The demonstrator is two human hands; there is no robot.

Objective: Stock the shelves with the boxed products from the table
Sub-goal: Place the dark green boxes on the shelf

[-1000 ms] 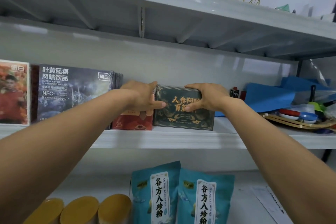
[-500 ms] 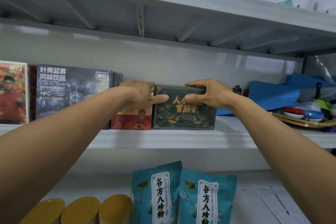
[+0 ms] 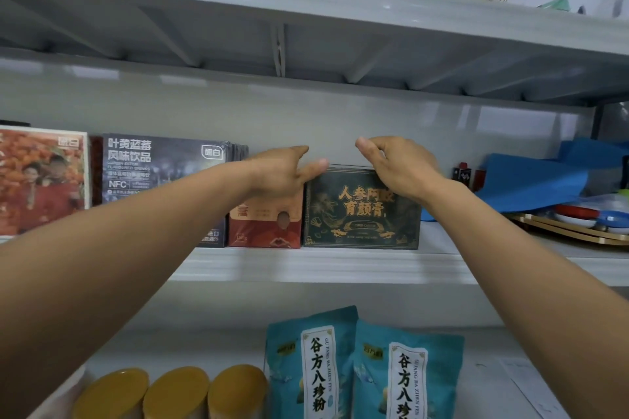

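**Item 1, nearest, lower level.** Three yellow-topped canisters [image 3: 177, 391] stand under the left forearm. Two teal pouches [image 3: 313, 367] stand below the gap between the hands.

**Item 2.** The shelf [image 3: 323, 265] shows its front lip, running beneath both wrists.

**Item 3, the task's thing.** The dark green box [image 3: 360, 218] stands upright on that shelf with its face outward. It is directly under the right hand and just right of the left. Its left side stands against a red box [image 3: 265, 228], which is partly covered by the left hand.

**Item 4.** The left hand [image 3: 279, 173] is relaxed and grips nothing. One finger stretches toward the green box's top left corner; whether it touches cannot be told.

**Item 5.** The right hand [image 3: 398, 163] has its fingers loosely curled over the box's top edge and holds nothing.

**Item 6, outward.** A blue-grey drink box [image 3: 160, 167] stands left of the left hand, and a blue sheet [image 3: 531, 177] lies right of the right hand.

**Step, as judged.** This box looks placed and the hands are at release.

**Next move.** Draw both hands clear without nudging the box, then fetch another from the table, which is not in view. Bare shelf shows just right of the right wrist.
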